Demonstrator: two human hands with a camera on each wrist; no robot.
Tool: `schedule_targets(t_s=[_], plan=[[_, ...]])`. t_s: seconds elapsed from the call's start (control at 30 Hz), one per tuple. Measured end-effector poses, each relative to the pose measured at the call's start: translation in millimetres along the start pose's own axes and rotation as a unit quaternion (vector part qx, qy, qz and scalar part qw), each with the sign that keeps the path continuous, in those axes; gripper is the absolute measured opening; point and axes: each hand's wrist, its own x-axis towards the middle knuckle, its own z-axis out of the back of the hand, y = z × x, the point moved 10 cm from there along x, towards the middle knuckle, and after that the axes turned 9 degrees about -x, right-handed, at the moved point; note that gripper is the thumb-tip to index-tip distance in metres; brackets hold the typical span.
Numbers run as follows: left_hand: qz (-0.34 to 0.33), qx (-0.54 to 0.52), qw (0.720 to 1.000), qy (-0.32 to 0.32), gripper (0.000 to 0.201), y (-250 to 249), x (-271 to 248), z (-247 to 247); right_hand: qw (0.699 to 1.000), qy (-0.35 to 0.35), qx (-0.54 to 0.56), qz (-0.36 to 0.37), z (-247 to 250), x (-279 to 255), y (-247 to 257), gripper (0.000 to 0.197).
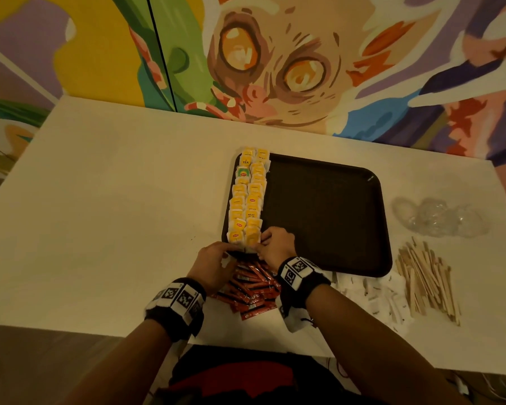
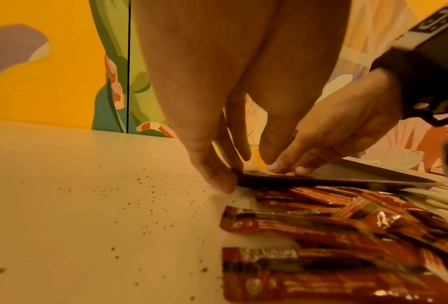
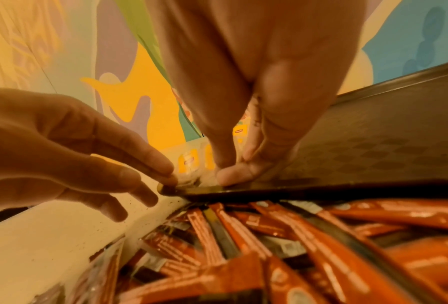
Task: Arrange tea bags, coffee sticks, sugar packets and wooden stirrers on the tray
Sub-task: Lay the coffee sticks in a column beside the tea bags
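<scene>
A dark tray (image 1: 319, 214) lies on the white table (image 1: 114, 214). Two columns of yellow tea bags (image 1: 247, 200) fill its left side. Both hands meet at the tray's near left corner. My left hand (image 1: 231, 250) reaches in with fairly straight fingers, whose tips touch the nearest tea bag (image 3: 189, 162) and the tray rim (image 2: 321, 182). My right hand (image 1: 265, 240) has curled fingers and pinches the near edge of a tea bag between thumb and forefinger (image 3: 222, 160). Red coffee sticks (image 1: 251, 287) lie in a pile under both wrists.
White sugar packets (image 1: 377, 296) lie right of the coffee sticks, and a heap of wooden stirrers (image 1: 427, 276) sits further right. Crumpled clear plastic (image 1: 438, 217) lies beside the tray's right edge. Dark crumbs speckle the table (image 2: 113, 195). A painted wall stands behind.
</scene>
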Motion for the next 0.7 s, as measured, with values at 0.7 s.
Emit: schedule_targets(t_s=[0.7], plan=[[0.009, 0.278, 0.955, 0.101, 0.093, 13, -59, -79, 0.903, 0.100, -0.301, 0.290, -7, -89, -27, 0.069]])
